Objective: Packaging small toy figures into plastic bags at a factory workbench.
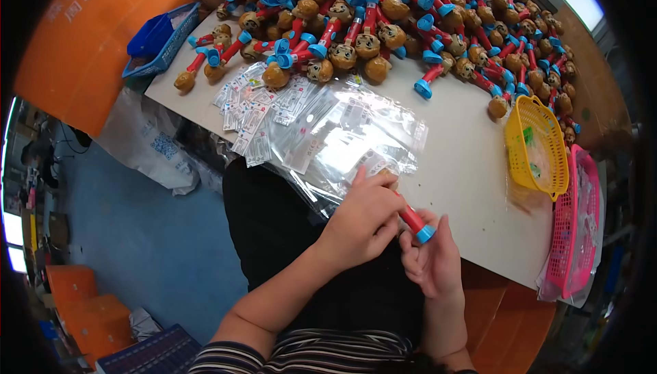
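Observation:
My left hand (pixel 366 218) is closed around the upper part of a toy with a red handle (pixel 413 220) and a blue round end. The toy's head is mostly hidden by that hand, with a bit of brown showing beyond the fingers. At the blue end, my right hand (pixel 436 259) has its fingers curled about the toy, the thumb standing apart. Just beyond my left hand lie clear plastic bags (pixel 321 145), flat and shiny on the white table (pixel 458 145). Small printed cards (pixel 250 110) are spread over the bags' left side.
Many similar toys (pixel 369 42) with brown heads pile across the far side. At right stand a yellow basket (pixel 518 148) and a pink basket (pixel 562 237). A blue basket (pixel 164 56) sits at the far left corner. A white plastic sack (pixel 147 145) hangs below the left edge.

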A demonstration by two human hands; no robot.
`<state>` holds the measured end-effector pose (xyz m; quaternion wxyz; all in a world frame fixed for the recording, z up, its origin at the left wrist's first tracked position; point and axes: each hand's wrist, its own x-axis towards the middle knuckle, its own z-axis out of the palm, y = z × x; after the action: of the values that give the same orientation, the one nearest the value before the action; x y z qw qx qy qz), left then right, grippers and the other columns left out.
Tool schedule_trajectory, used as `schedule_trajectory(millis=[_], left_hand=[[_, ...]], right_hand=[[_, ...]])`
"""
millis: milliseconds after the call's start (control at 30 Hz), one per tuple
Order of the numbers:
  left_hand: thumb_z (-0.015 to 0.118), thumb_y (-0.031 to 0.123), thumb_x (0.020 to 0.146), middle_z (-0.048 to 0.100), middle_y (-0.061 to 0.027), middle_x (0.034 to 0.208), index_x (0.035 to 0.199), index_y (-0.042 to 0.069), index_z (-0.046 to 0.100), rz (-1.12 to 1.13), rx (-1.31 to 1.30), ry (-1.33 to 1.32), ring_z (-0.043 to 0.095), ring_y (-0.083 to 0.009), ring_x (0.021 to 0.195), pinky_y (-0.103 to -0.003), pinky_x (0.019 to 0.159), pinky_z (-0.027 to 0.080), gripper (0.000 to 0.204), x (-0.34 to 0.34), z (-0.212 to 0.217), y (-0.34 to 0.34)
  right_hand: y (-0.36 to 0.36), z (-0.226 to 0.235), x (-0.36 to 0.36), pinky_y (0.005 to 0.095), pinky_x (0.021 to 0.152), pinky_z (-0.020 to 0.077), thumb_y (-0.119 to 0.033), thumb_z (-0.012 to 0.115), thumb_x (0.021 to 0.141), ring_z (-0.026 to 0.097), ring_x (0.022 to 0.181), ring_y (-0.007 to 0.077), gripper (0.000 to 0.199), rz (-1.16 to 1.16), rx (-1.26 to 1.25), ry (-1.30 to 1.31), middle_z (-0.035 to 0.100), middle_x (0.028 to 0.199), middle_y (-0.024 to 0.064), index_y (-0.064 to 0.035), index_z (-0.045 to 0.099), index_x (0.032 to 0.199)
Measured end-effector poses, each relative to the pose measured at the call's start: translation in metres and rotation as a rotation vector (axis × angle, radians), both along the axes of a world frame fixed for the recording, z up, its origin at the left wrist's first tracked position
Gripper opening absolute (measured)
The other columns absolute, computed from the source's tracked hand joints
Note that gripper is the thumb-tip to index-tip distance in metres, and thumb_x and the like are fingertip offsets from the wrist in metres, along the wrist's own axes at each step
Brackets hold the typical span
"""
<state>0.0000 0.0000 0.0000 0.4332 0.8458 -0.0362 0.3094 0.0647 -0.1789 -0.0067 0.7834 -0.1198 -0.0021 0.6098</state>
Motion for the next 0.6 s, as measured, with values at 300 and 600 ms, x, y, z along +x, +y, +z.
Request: schedule_trajectory(millis=[300,600], left_hand=[[0.065,-0.003,0.071,0.061,-0.0086,0.091,0.090,0.006,0.059,0.215,0.036,0.061,0.057,-0.0333,0.109,-0.057,0.103,0.031,0.022,-0.007,0.007,-0.008],[0.068,0.000,0.070,0.059,-0.0101,0.091,0.092,0.006,0.058,0.376,0.146,0.053,0.058,-0.0322,0.101,-0.056,0.099,0.035,0.025,-0.009,0.004,-0.010]], right_hand=[[-0.013,-0.003,-0.020,0.0172,0.058,0.0455,0.004,0.066,0.081,0.053,0.069,0.0072,0.038,-0.530,-1.007,-1.431,0.055,0.104,0.0091,0.0000,0.055,0.117],[-0.006,0.001,-0.003,0.0303,0.064,0.0488,-0.001,0.073,0.074,0.056,0.076,0.0235,0.033,-0.667,-1.071,-2.011,0.056,0.103,0.0141,-0.0016,0.063,0.105]])
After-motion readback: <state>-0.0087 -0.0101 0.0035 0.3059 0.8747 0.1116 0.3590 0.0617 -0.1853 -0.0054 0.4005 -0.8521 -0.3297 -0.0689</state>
